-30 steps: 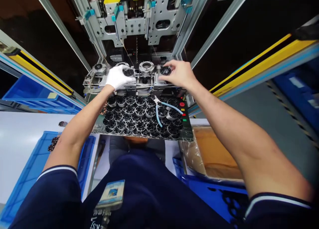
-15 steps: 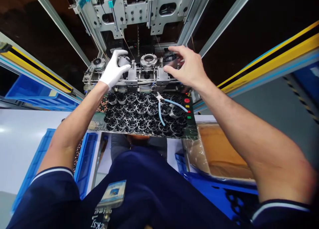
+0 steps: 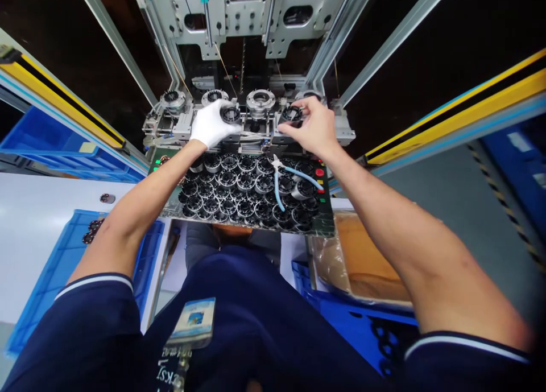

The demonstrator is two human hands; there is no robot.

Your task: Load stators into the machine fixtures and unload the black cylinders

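Observation:
My left hand [image 3: 212,124], in a white glove, grips a black and silver ring part [image 3: 231,115] between thumb and fingers, just in front of the machine's second ring holder [image 3: 214,97]. My bare right hand [image 3: 313,124] holds a similar dark ring part [image 3: 292,115] by its sides, in front of the rightmost ring holder. Between the two hands stands a silver ring holder [image 3: 260,100] on the machine. Below them, rows of black and silver ring parts [image 3: 246,180] cover a dark panel, with blue-handled pliers [image 3: 278,181] lying open on top.
Machine plates [image 3: 247,22] hang above the ring holders, with thin wires running down. Yellow and silver posts [image 3: 68,104] flank both sides. Blue trays [image 3: 51,278] sit at the left, and a plastic-lined box [image 3: 371,255] is at the lower right. Buttons [image 3: 319,173] line the panel's right edge.
Both hands have come toward me from the ring holders with the ring parts in them, uncovering the holders behind. My left hand has also shifted right. The camera view has moved slightly.

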